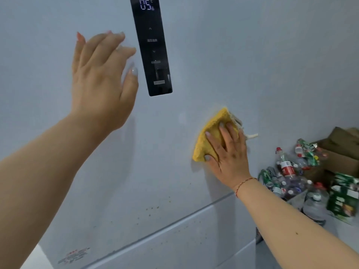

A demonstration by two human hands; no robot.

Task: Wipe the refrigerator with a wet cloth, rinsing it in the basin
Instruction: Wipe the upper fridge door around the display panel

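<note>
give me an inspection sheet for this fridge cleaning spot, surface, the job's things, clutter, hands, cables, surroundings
Surface: pale refrigerator door; brown specks low on it, above the drawer seam.
Job's things: yellow cloth flat on the door; basin not in view.
Clutter: empty plastic bottles and green packaging heaped to the right of the fridge.
Hands: right hand presses the cloth with straight fingers; left hand open, at the door beside the black control panel.
Cables: nothing seen.
Surroundings: panel display reads 05; brown cardboard box behind the bottles.
</note>
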